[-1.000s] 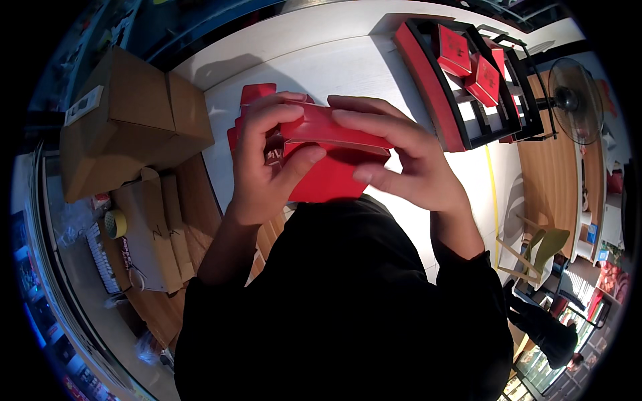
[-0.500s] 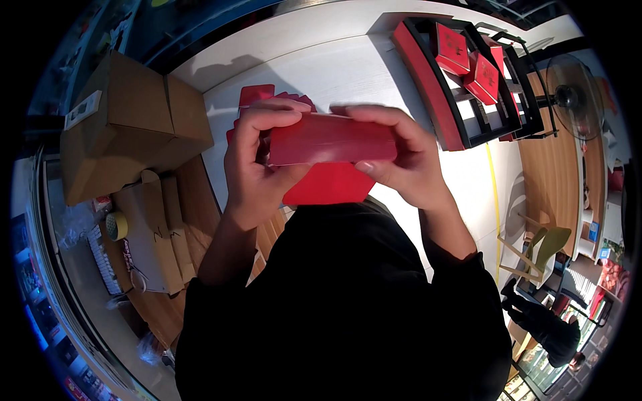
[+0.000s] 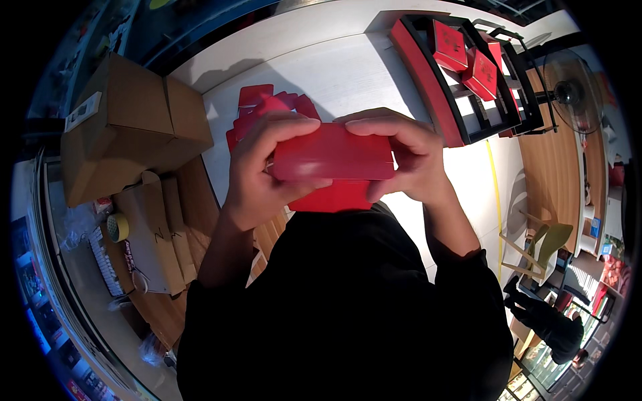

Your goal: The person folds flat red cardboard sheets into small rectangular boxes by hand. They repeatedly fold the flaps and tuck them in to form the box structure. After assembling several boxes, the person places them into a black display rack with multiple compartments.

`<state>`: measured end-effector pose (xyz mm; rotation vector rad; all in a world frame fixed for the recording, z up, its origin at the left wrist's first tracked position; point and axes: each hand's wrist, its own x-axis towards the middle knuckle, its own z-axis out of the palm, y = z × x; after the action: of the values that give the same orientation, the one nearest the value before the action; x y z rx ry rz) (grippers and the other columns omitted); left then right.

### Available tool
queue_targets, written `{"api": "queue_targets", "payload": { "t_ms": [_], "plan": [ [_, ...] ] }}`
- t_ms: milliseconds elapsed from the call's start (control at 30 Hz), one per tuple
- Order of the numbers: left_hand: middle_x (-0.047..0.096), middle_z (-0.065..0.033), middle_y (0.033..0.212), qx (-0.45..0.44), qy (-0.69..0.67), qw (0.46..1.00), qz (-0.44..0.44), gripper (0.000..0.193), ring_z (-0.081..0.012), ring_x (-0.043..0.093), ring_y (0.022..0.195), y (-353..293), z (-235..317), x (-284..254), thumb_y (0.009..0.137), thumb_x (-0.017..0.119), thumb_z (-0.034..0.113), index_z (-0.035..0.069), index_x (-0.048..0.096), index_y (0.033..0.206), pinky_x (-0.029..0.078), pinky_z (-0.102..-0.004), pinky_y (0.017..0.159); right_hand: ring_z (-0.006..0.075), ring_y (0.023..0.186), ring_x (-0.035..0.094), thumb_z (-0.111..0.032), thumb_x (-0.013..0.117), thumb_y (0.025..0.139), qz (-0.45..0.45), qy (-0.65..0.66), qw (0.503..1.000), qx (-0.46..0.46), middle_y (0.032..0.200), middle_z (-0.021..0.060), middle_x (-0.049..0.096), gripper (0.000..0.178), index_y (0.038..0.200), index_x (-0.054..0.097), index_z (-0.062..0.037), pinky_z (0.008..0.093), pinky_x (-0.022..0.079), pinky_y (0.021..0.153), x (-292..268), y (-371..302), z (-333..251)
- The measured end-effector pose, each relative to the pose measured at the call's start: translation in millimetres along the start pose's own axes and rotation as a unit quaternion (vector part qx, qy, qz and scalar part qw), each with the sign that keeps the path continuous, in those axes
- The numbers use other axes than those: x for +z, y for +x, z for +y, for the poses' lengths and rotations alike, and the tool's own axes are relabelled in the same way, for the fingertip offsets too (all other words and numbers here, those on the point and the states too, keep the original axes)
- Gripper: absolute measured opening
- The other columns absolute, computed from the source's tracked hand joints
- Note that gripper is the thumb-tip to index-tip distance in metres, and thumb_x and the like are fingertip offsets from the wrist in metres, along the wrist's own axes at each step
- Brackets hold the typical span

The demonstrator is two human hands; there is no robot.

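Observation:
Between both hands I hold a red cardboard box (image 3: 334, 157), partly folded, with a flat red panel hanging below it toward my body. My left hand (image 3: 257, 164) grips its left end, fingers over the top edge and thumb along the underside. At the other end my right hand (image 3: 404, 154) is closed on the box, index finger along the top and thumb beneath. Just beyond my left hand, several flat red box blanks (image 3: 257, 97) lie in a loose pile on the white table (image 3: 321, 73).
At the far right, a black-and-red tray (image 3: 435, 100) holds several finished red boxes (image 3: 480, 73). A brown carton (image 3: 144, 127) stands at left, above folded cardboard (image 3: 150, 234) and a tape roll (image 3: 117, 227). A fan (image 3: 568, 92), a green chair (image 3: 552, 244) and a person (image 3: 548, 324) are at right.
Both hands have brought the box slightly nearer my body and tilted it, so more of its upper face shows. More of the flat blanks behind it has come into sight.

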<state>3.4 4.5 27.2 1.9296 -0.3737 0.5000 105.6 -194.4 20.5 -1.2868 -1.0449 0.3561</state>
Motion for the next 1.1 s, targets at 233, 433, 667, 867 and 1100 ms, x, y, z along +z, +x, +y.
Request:
{"api": "queue_targets", "payload": {
  "t_ms": [233, 433, 667, 867, 1100],
  "plan": [
    [0.055, -0.0119, 0.107, -0.001, -0.063, 0.997, 0.035, 0.051, -0.0205, 0.055, 0.099, 0, -4, 5, 0.076, 0.074, 0.028, 0.003, 0.052, 0.115, 0.046, -0.0303, 0.082, 0.0188, 0.101, 0.057, -0.006, 0.063, 0.081, 0.035, 0.028, 0.999, 0.023, 0.11, 0.0092, 0.057, 0.037, 0.117, 0.056, -0.0047, 0.0302, 0.046, 0.086, 17, 0, -4],
    [0.053, -0.0129, 0.11, -0.02, -0.039, 0.998, 0.041, 0.037, -0.021, 0.054, 0.099, -2, -5, 7, 0.085, 0.063, 0.02, 0.002, 0.051, 0.115, 0.044, -0.0306, 0.085, 0.0188, 0.103, 0.056, 0.0, 0.063, 0.079, 0.05, 0.033, 0.998, 0.019, 0.11, 0.0091, 0.057, 0.037, 0.116, 0.057, -0.005, 0.0303, 0.046, 0.086, 19, -1, -2],
    [0.053, -0.0116, 0.111, -0.055, -0.126, 0.989, 0.049, 0.043, -0.0201, 0.054, 0.102, -2, -3, 10, 0.085, 0.064, 0.024, 0.002, 0.049, 0.118, 0.044, -0.0312, 0.087, 0.0171, 0.099, 0.057, -0.01, 0.06, 0.087, 0.058, 0.042, 0.997, 0.029, 0.107, 0.0096, 0.058, 0.031, 0.117, 0.057, -0.0029, 0.0272, 0.047, 0.083, 17, 0, -10],
    [0.055, -0.0118, 0.108, -0.029, -0.11, 0.992, 0.051, 0.038, -0.0191, 0.056, 0.101, -4, 1, 12, 0.092, 0.053, 0.028, 0.002, 0.049, 0.119, 0.045, -0.0309, 0.087, 0.0129, 0.085, 0.061, -0.02, 0.055, 0.093, 0.136, 0.04, 0.98, 0.142, 0.095, 0.0089, 0.065, 0.03, 0.115, 0.058, 0.001, 0.0233, 0.049, 0.073, 23, 0, -29],
    [0.057, -0.0108, 0.109, -0.128, -0.112, 0.98, 0.104, 0.025, -0.0172, 0.056, 0.098, -5, 13, 14, 0.094, 0.042, 0.015, 0.003, 0.052, 0.114, 0.045, -0.0298, 0.085, 0.0155, 0.086, 0.062, -0.018, 0.052, 0.094, 0.117, -0.033, 0.99, 0.075, 0.096, 0.0116, 0.064, 0.028, 0.115, 0.058, 0.0003, 0.025, 0.049, 0.073, 28, -5, -23]
  ]
}}
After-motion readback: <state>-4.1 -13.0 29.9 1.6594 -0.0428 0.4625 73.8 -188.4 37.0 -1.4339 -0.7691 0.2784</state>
